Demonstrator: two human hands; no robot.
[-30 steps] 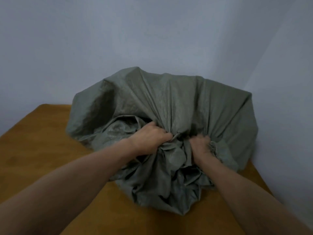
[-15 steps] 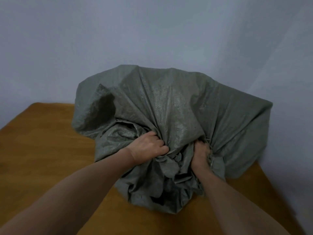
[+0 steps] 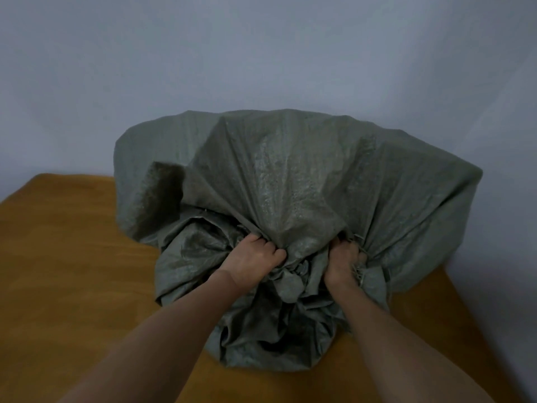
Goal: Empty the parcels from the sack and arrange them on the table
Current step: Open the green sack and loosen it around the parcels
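A large grey-green woven sack (image 3: 290,175) lies bulging on the orange-brown table (image 3: 66,257), its body toward the far wall and its gathered mouth toward me. My left hand (image 3: 250,263) is clenched on bunched fabric at the neck. My right hand (image 3: 344,263) grips the fabric a little to the right, by a frayed edge. Loose folds of the mouth hang crumpled below both hands. No parcels are visible; whatever is inside is hidden by the sack.
A plain pale grey wall stands right behind the sack and along the right side. The table's far edge runs at the left, and its right edge slants down beyond the sack.
The sack has shifted and spread wider to the right, its far part lifted and bulging more. Both hands keep their grip on the neck, slightly further apart.
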